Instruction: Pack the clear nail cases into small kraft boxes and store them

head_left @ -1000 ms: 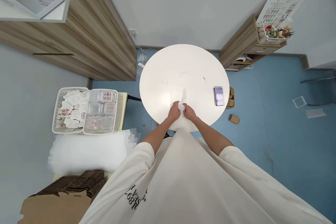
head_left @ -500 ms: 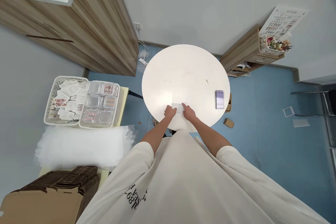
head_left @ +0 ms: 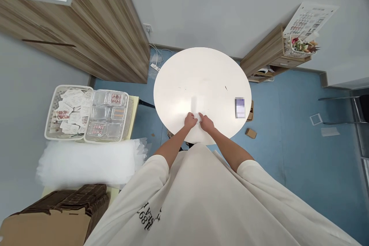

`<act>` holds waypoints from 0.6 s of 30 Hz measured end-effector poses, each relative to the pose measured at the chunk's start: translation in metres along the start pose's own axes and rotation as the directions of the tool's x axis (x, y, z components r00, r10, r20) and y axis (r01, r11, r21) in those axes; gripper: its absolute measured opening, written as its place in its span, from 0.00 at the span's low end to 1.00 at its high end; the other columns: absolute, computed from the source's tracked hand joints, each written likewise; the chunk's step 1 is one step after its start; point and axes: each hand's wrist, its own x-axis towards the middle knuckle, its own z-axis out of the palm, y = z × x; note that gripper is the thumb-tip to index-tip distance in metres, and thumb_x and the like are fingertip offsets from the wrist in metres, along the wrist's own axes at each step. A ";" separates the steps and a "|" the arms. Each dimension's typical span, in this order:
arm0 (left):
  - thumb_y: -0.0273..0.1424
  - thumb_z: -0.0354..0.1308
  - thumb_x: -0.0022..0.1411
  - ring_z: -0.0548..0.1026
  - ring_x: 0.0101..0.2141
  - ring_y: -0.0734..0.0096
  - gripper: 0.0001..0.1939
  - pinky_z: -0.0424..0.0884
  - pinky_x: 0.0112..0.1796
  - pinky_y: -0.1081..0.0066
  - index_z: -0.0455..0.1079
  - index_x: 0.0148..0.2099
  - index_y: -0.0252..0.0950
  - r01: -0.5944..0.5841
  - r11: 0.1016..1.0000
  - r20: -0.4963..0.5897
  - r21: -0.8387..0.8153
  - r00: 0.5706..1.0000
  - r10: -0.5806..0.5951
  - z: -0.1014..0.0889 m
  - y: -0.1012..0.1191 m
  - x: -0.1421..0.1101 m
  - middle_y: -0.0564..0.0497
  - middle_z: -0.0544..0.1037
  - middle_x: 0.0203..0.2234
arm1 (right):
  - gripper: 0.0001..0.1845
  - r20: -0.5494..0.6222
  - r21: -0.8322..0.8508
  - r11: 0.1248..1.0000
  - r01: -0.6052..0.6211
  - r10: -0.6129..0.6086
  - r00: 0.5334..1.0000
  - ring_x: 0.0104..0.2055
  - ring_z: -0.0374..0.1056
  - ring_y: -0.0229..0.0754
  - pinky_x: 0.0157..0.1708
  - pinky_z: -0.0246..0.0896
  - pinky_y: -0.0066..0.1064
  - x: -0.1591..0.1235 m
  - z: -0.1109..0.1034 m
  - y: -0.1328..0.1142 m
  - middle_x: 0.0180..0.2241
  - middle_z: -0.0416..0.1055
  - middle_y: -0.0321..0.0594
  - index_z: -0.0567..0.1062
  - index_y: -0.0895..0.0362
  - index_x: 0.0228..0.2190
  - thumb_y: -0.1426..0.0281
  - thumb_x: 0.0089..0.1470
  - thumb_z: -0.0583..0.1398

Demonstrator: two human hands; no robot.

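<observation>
On the white round table [head_left: 213, 73], close to its near edge, a narrow pale strip [head_left: 194, 103] that looks like folded translucent sheet or film lies pointing away from me. My left hand [head_left: 190, 120] is at the strip's near end, its fingers closed on it. Just to the right, my right hand [head_left: 206, 123] rests at the tabletop, the index finger stretched out and the other fingers curled. Nothing shows in it. The strip's near end is hidden by my left hand.
A blurred purple-and-white item [head_left: 240, 107] lies at the table's right. Baskets hold white cards [head_left: 72, 103] and clear plastic boxes [head_left: 108, 113]. Below them are stacked white sheets [head_left: 89, 163] and folded brown cardboard [head_left: 57, 215]. A small brown box [head_left: 250, 133] is on the floor.
The pale sheet was spread flat between both hands; now it appears as a narrow strip beyond my left hand. My left hand shifted slightly right, and my right hand is off the sheet.
</observation>
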 end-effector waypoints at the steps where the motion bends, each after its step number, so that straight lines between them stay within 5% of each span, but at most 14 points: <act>1: 0.30 0.61 0.60 0.77 0.40 0.66 0.15 0.70 0.37 0.69 0.61 0.47 0.42 -0.018 1.000 0.009 0.010 1.000 0.018 0.003 0.003 -0.001 0.49 0.78 0.42 | 0.35 -0.013 -0.003 1.000 0.010 -0.010 1.000 0.49 0.67 0.51 0.43 0.61 0.37 0.000 0.001 0.001 0.53 0.65 0.50 0.50 0.47 0.70 0.68 0.65 0.52; 9: 0.27 0.59 0.60 0.77 0.39 0.66 0.15 0.70 0.37 0.68 0.62 0.48 0.42 -0.059 0.993 0.012 0.099 0.998 0.058 0.025 0.014 0.000 0.50 0.79 0.41 | 0.37 -0.115 0.067 0.997 0.027 -0.019 0.993 0.53 0.60 0.52 0.48 0.58 0.38 0.005 0.008 0.015 0.52 0.63 0.49 0.49 0.50 0.70 0.67 0.63 0.55; 18: 0.26 0.51 0.65 0.78 0.42 0.68 0.14 0.72 0.43 0.68 0.68 0.52 0.40 -0.174 0.978 0.098 0.113 0.982 0.163 0.022 0.009 -0.002 0.50 0.80 0.40 | 0.40 -0.208 0.144 0.976 0.164 -0.132 0.969 0.52 0.59 0.51 0.50 0.57 0.39 -0.012 0.015 0.026 0.52 0.64 0.48 0.47 0.52 0.70 0.76 0.60 0.53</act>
